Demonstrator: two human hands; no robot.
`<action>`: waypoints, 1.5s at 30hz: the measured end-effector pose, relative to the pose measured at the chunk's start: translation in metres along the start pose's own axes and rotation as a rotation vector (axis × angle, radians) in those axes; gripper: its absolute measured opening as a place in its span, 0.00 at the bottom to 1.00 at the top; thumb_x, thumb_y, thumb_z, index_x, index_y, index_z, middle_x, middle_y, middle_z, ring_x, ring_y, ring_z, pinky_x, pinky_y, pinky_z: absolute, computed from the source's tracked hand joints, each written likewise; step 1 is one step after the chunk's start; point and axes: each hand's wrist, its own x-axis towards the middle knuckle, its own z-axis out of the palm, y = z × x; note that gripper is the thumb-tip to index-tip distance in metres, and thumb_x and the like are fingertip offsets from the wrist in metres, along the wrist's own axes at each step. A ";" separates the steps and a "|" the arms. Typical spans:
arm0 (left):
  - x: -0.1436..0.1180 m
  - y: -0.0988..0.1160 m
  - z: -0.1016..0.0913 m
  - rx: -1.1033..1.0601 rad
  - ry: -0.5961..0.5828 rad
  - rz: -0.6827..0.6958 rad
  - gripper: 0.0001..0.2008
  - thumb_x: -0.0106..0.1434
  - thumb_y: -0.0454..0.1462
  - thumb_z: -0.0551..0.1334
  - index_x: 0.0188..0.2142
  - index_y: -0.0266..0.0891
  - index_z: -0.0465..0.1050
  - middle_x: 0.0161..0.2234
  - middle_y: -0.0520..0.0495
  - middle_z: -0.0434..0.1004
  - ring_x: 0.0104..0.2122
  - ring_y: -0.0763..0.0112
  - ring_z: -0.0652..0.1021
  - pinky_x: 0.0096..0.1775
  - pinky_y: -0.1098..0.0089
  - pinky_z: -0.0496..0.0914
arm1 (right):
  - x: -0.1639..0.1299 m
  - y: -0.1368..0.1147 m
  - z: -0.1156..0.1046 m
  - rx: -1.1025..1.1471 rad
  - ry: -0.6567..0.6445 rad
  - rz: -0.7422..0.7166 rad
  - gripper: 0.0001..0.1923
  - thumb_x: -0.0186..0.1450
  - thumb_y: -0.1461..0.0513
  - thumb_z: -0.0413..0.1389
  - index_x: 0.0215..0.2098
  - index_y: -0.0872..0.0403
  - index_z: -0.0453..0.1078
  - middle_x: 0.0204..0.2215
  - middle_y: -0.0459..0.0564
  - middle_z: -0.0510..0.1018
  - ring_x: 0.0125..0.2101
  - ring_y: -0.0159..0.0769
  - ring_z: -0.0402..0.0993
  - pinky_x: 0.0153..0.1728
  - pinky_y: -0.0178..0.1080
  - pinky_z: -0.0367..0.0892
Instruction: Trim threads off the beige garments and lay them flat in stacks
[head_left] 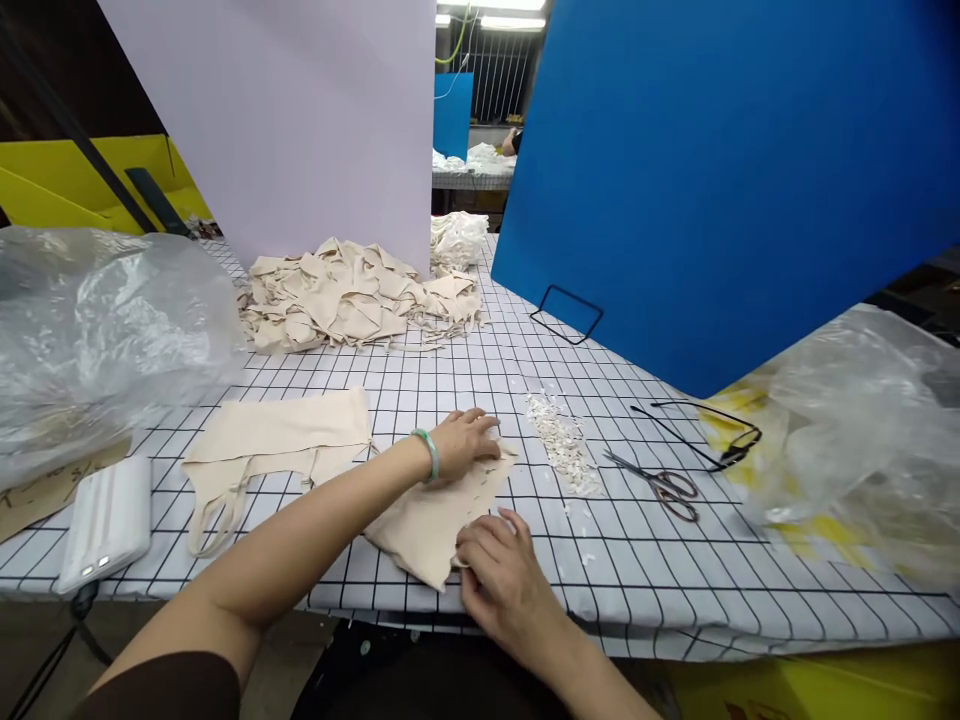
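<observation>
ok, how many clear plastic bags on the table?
2. One plastic bag sits at the left edge, behind the white power bank. The other plastic bag lies at the right, past the scissors. More may be hidden behind the blue board.

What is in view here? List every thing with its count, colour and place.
fabric piece: one, beige, table front edge, under both hands
flat garment: one, beige, left of it
fabric pile: one, beige, far side
scraps: small heap, white, right of hands
scissors: one pair, dark, right of scraps
glasses: one pair, black, beyond scissors
plastic bags: two, clear, left and right edges
box: one, white, front left
board: one, blue, right
left hand: flat on fabric
right hand: at fabric's edge
</observation>
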 end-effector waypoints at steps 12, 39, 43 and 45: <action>-0.079 -0.058 -0.050 -0.048 0.372 -0.616 0.15 0.60 0.28 0.54 0.45 0.35 0.70 0.44 0.38 0.76 0.45 0.55 0.76 0.46 0.59 0.71 | 0.061 0.102 -0.052 -0.113 0.187 0.375 0.15 0.65 0.63 0.48 0.50 0.52 0.63 0.49 0.57 0.72 0.50 0.48 0.69 0.49 0.49 0.66; -0.024 -0.026 -0.029 -0.100 0.503 -0.689 0.09 0.64 0.32 0.57 0.44 0.38 0.69 0.51 0.37 0.70 0.55 0.54 0.70 0.53 0.58 0.67 | 0.118 0.073 -0.057 -0.149 0.059 0.519 0.06 0.62 0.57 0.54 0.30 0.51 0.67 0.32 0.51 0.76 0.36 0.44 0.71 0.39 0.45 0.64; -0.038 -0.071 -0.035 -0.138 0.376 -0.853 0.14 0.59 0.39 0.64 0.42 0.35 0.70 0.47 0.33 0.74 0.52 0.47 0.74 0.48 0.57 0.69 | 0.102 0.087 -0.032 -0.355 -0.215 0.649 0.04 0.61 0.61 0.54 0.28 0.51 0.67 0.31 0.52 0.77 0.33 0.43 0.72 0.31 0.41 0.60; -0.039 -0.082 -0.030 -0.184 0.303 -0.869 0.20 0.56 0.45 0.67 0.43 0.35 0.70 0.45 0.35 0.76 0.47 0.49 0.77 0.44 0.60 0.70 | 0.098 0.087 -0.030 -0.352 -0.233 0.684 0.04 0.59 0.63 0.53 0.26 0.51 0.67 0.29 0.50 0.76 0.30 0.40 0.72 0.29 0.39 0.57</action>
